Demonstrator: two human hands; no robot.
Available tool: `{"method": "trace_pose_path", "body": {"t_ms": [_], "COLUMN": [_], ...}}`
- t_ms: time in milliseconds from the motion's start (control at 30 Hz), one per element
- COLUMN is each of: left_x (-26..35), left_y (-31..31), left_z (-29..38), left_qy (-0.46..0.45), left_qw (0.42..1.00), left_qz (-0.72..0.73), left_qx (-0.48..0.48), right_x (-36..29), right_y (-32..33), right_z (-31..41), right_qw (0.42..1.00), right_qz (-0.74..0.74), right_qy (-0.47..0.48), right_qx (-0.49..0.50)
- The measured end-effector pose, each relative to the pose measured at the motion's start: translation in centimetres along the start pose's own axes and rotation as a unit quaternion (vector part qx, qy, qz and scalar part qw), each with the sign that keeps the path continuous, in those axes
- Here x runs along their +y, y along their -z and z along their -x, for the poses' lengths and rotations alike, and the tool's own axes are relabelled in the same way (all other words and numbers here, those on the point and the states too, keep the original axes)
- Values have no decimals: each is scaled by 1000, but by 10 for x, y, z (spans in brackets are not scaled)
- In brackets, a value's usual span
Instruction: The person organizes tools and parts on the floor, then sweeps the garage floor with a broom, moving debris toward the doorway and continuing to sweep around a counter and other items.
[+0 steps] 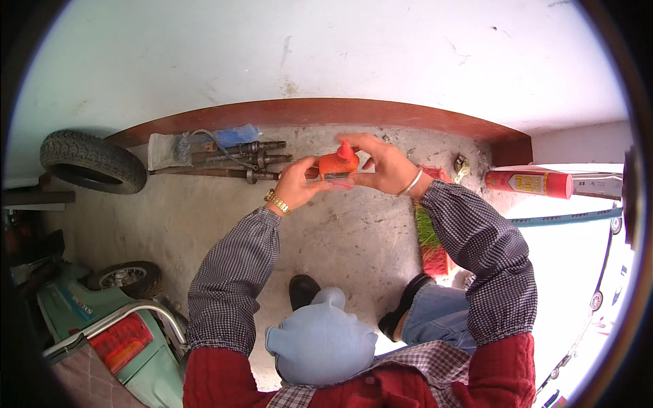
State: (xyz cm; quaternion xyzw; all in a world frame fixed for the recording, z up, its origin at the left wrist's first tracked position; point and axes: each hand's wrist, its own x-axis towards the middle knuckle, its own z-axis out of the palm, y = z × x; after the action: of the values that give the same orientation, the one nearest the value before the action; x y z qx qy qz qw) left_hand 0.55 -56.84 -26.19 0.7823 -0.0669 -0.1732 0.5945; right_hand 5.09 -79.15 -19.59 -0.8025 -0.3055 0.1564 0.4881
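Note:
Both hands hold a small orange-red plastic bottle with a red pointed cap (339,164) above the concrete floor. My left hand (298,181), with a gold-coloured watch at the wrist, grips its left side. Around its right side curl the fingers of my right hand (385,166), which has a silver-coloured bangle at the wrist. A clear part shows at the bottle's lower edge. Checked sleeve covers are on both forearms.
Metal shafts (245,160) and plastic bags (171,150) lie along the wall beside a tyre (94,163). A green motor vehicle (127,326) stands lower left. On the right are a broom with red and green bristles (429,237) and a red cylinder (530,184).

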Motion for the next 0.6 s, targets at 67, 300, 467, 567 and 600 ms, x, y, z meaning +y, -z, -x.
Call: {"method": "trace_pose_path", "body": {"t_ms": [67,300,467,567,600], "left_x": [3,-38,-88,-97,-99], "left_y": [4,40,58,58,59], "left_z": [0,12,37,51,51], "left_qy": [-12,10,41,86,78], "left_qw": [1000,980,925,930,926], "left_qz": [-15,-2,76,57,61], "left_qx": [4,200,370,352,364], "right_x": [-1,3,29,41,43], "right_y": [-5,-56,-104,-127,-131], "right_z": [-6,-51,-110,-133,-139], "right_qw": [1000,992,971,967,966], "right_qz": [-25,114,206,213,226], "right_qy": [2,-8,-16,-23,-43], "right_qx": [-17,47,119,138,116]}}
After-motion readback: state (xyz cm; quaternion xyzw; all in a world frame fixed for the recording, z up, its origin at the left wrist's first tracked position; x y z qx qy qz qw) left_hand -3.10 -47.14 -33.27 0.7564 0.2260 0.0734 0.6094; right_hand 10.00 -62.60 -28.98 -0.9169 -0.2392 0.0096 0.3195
